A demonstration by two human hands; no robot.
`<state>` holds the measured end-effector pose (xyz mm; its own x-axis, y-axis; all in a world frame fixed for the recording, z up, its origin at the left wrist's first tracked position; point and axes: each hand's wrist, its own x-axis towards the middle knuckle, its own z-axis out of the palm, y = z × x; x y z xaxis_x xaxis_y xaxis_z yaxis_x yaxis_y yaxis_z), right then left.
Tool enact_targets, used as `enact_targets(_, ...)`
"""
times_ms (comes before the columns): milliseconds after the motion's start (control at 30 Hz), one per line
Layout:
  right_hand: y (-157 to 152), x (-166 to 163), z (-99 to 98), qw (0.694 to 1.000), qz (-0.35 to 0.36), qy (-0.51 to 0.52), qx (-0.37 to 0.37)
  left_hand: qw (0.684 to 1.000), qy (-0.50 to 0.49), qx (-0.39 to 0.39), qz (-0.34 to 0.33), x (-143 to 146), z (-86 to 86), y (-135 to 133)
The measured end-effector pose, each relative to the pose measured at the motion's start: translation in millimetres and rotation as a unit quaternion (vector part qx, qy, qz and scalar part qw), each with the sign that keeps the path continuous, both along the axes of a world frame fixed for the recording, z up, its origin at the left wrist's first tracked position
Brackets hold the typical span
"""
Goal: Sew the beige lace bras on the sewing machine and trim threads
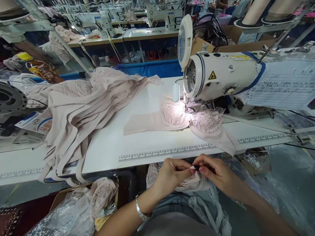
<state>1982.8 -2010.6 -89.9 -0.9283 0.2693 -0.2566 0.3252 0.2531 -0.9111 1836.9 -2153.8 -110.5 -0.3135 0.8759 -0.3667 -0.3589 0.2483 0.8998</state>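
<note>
- Across my view runs the white worktable (142,98), with pieces spread over it
- Standing on its right half I have the sewing machine (223,72), lit at the stitching area
- Well to its left lies a heaped pile of pale garments (98,98); whether these are finished or waiting, I cannot tell
- At the stitching area sits a lace-cupped bra (155,122), one cup either side, band trailing left; I judge its sewing incomplete, since it is not clear of the machine
- Below the table's front edge rests the lace piece (183,188) in hand, by my reading only partway through
- I see the left hand (169,172) pinching its pale edge between thumb and forefinger
- Just beside, the right hand (219,170) pinches that edge too, fingers curled; the detail there is too small for me
</note>
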Motion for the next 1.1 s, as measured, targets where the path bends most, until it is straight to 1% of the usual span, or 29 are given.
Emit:
enact_targets(100,-2,-5,0.9,0.999,-0.002,0.003,-0.035,1.000,-0.002,-0.011,-0.009,0,1.0,0)
enact_targets(200,-5,-8,2.7,0.999,-0.013,0.023,-0.040,1.000,0.004,-0.017,-0.013,0,2.6,0)
enact_targets(333,-10,-10,2.0,0.998,-0.036,0.023,-0.044,1.000,0.008,-0.003,-0.014,1,2.2,0)
enact_targets(433,-9,-8,-4.4,0.997,-0.058,0.029,-0.050,1.000,0.012,0.001,-0.013,2,1.7,-1)
enact_targets(533,0,-1,-14.4,0.989,-0.104,0.092,-0.050,1.000,0.009,0.000,0.005,0,0.5,-3)
enact_targets(567,4,2,-17.8,0.987,-0.109,0.109,-0.047,1.000,0.008,-0.001,0.013,-1,-0.2,-3)
enact_targets(633,10,8,-24.3,0.991,-0.079,0.104,-0.025,1.000,0.004,-0.008,0.029,-3,-1.7,-3)
enact_targets(700,14,12,-30.3,0.999,-0.026,0.044,0.013,0.999,-0.004,-0.016,0.043,-5,-2.1,-3)
enact_targets(800,14,15,-37.1,0.997,0.034,-0.049,0.056,0.998,-0.023,-0.013,0.060,-7,0.1,-3)
enact_targets(867,13,16,-37.8,0.993,0.061,-0.067,0.071,0.998,-0.025,-0.003,0.055,-9,1.7,-5)
enact_targets(933,11,21,-34.8,0.992,0.100,-0.034,0.066,0.999,-0.001,0.026,0.042,-14,0.4,-7)
enact_targets(967,10,25,-32.5,0.991,0.120,0.001,0.058,0.998,0.027,0.058,0.028,-16,-1.8,-8)
enact_targets(1000,8,30,-30.4,0.988,0.138,0.043,0.049,0.993,0.054,0.108,0.004,-19,-5.2,-8)
enact_targets(1033,6,36,-29.0,0.984,0.150,0.084,0.043,0.982,0.071,0.171,-0.036,-20,-9.7,-8)
enact_targets(1100,1,49,-29.5,0.978,0.150,0.139,0.049,0.945,0.082,0.274,-0.159,-19,-20.7,-4)
